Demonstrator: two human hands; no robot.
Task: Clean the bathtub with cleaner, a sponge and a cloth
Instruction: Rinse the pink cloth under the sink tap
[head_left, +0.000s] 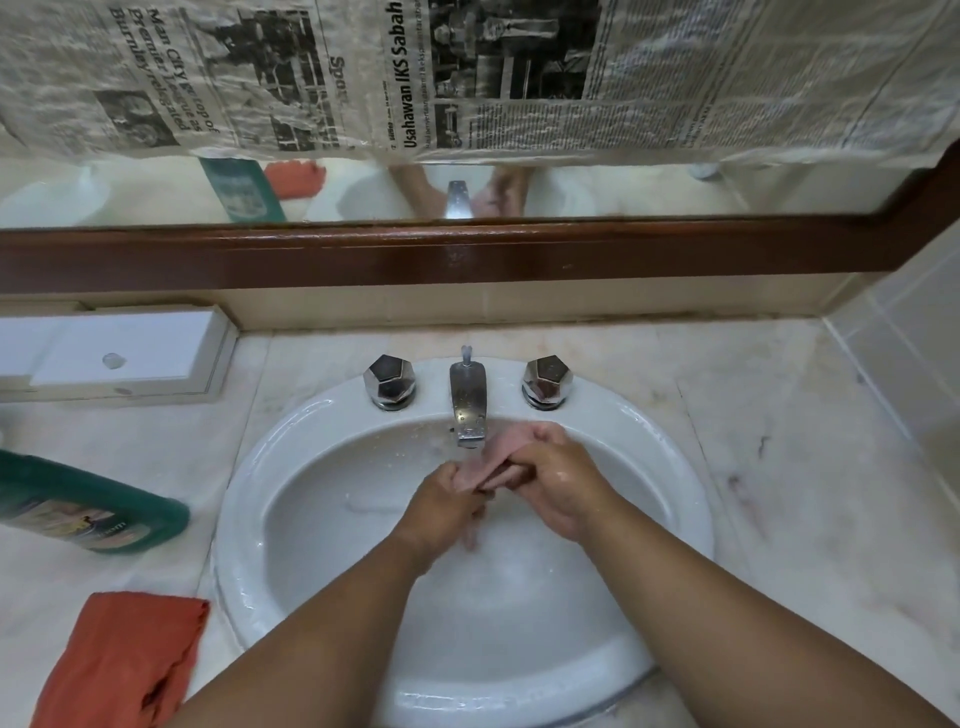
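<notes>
The right hand (561, 491) is wrapped over a pale pink sponge (496, 460), fingers curled across its upper part. The left hand (447, 501) grips its lower end from the other side, so the two hands meet round it just under the spout of the chrome faucet (469, 402), above the bowl of the white oval ceramic sink (270, 467). Both hands shine wet; I cannot tell whether water is running. The sponge looks soft and squashy to me, light when dry but heavier and slick once soaked. I would hold it across its broad faces with the whole palm, not by an edge, and wring it before carrying it off. To the left, well apart from the hands, a dark green plastic cleaner bottle (88, 506) sits on the pale marble counter (779, 467). Nearer the front, a crumpled orange cloth (119, 660) lies just beside the sink's rim, limp and easy to bunch up.
</notes>
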